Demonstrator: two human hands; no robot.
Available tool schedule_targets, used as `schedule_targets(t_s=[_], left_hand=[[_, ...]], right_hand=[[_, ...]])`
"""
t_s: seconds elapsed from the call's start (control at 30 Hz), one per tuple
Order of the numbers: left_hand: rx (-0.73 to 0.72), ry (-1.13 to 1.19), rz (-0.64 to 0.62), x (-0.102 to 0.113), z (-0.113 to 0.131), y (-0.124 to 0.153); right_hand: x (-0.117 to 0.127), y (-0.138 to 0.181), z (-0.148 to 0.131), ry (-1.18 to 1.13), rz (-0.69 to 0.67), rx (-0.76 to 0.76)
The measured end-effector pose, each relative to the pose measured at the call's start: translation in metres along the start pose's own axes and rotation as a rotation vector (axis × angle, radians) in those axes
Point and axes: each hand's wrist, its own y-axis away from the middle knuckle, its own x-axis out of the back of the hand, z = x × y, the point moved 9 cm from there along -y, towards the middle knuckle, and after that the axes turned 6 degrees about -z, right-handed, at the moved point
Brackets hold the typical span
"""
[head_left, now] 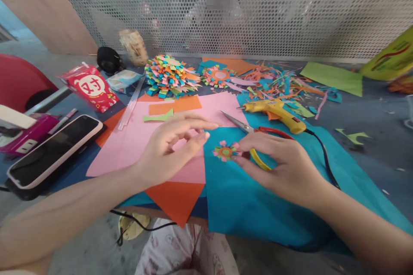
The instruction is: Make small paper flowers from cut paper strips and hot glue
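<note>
Between the thumb and fingers of my right hand point(277, 159) is the edge of a small paper flower point(225, 151), layered in pink, orange and green. My left hand point(176, 146) hovers over the pink paper point(129, 150), thumb and fingers apart with nothing between them. Beneath the flower lies a blue sheet point(245, 197). Scissors point(247, 128) with red and yellow handles rest right behind my right hand, which partly covers them. Past them lies a yellow glue gun point(274, 111) with a black cord. A green paper scrap point(158, 116) sits beyond my left hand.
A fringed paper ball point(171, 77), a larger paper flower point(220, 75) and paper shreds point(284, 81) lie along the back. Glue sticks point(131, 103), a red snack bag point(92, 88) and a phone point(56, 152) are at left. A perforated metal panel point(274, 17) stands behind.
</note>
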Motion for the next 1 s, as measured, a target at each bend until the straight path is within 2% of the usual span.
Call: schedule_targets(t_s=[0.1, 0.2, 0.6, 1.0], left_hand=[[0.15, 0.069, -0.093, -0.01, -0.016, -0.002], [0.239, 0.112, -0.166, -0.02, -0.027, -0.001], [0.301, 0.206, -0.202, -0.028, -0.033, -0.001], [0.358, 0.299, -0.207, -0.03, -0.041, 0.002]], right_hand=[[-0.008, -0.002, 0.012, -0.157, -0.089, -0.156], [-0.012, -0.003, 0.015, -0.207, -0.153, -0.221], [-0.019, -0.001, 0.013, -0.124, -0.226, -0.183], [-0.019, -0.002, 0.011, -0.121, -0.223, -0.15]])
